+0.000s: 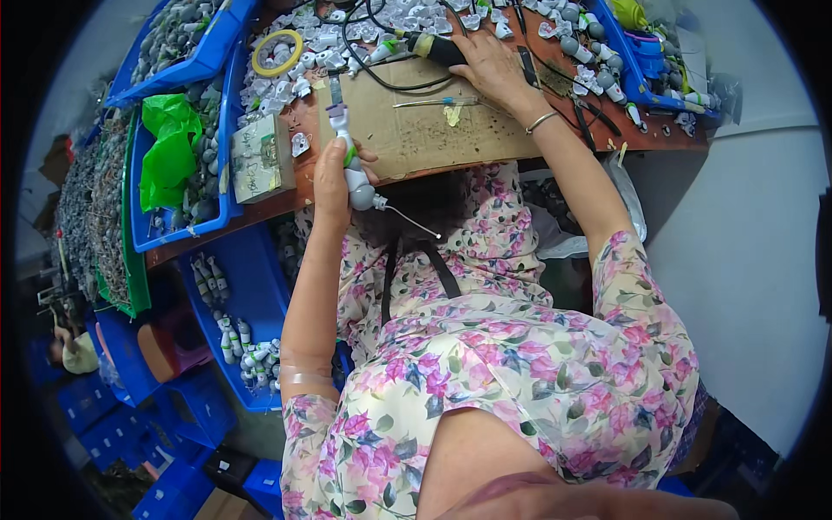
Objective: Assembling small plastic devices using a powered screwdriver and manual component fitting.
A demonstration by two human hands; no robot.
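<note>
My left hand [334,178] is wrapped round a white and grey plastic device [357,178] with a green band and a rounded grey end. A purple ring sits near its far end, and a thin white wire [414,222] trails from the near end over my lap. At the far side of the table, my right hand [496,69] has its thumb and fingers around the end of a black cylindrical corded tool [438,50]. Between the hands lies a sheet of brown cardboard [407,130], marked with dark specks, with a thin clear tube [433,102] on it.
Clear and white plastic parts [325,39] heap along the back, with a yellow tape roll [277,53] among them. Pliers [582,121] lie right of my forearm. A small box [260,160] and blue bins [227,130] of grey parts stand left; another blue bin [624,65] stands right.
</note>
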